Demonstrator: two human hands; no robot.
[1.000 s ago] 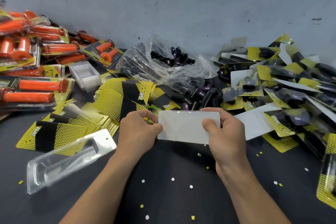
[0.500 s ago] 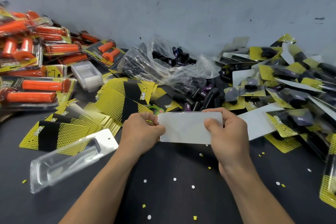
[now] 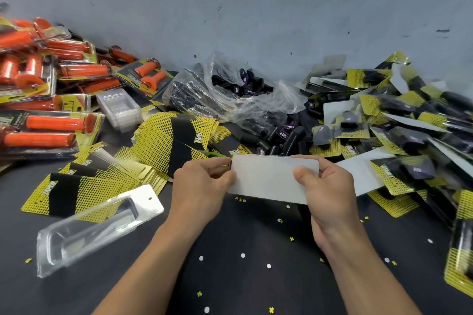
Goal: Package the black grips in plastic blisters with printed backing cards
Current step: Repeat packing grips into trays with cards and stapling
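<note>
Both my forearms come up bare from the bottom edge, angled in toward each other, the left from the lower left and the right from the lower right. My left hand [image 3: 202, 186] is knuckles-up with its fingers curled, thumb and forefinger pinching the left edge of the white card [image 3: 268, 179]. My right hand [image 3: 330, 194] grips the card's right end: the thumb lies flat across the near face and the other fingers wrap behind, tips showing over the top edge. My hands sit about level, with the card spanning between them.
</note>
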